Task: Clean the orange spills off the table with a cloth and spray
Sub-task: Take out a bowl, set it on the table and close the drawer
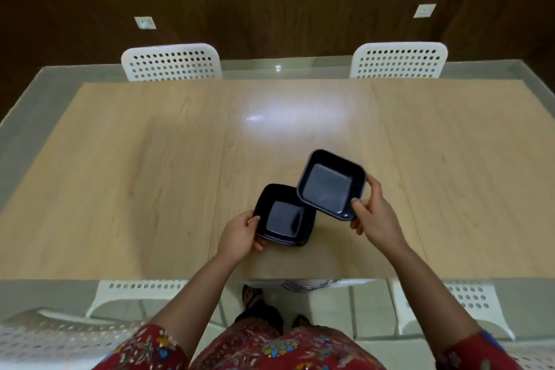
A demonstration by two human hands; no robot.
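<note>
Two dark square dishes are over the near middle of the light wooden table (150, 174). My left hand (241, 234) grips the left edge of the lower dish (283, 218), which sits on or just above the tabletop. My right hand (371, 209) grips the right rim of the upper dish (329, 183), held tilted with one corner overlapping the lower dish. Both dishes look empty. No cloth, spray bottle or orange spill shows anywhere in view.
Two white perforated chairs (172, 61) (398, 60) stand at the table's far side, and two more (141, 294) (468, 300) at the near side, flanking me. A bright light reflection lies on the table's middle. A dark wooden wall stands behind.
</note>
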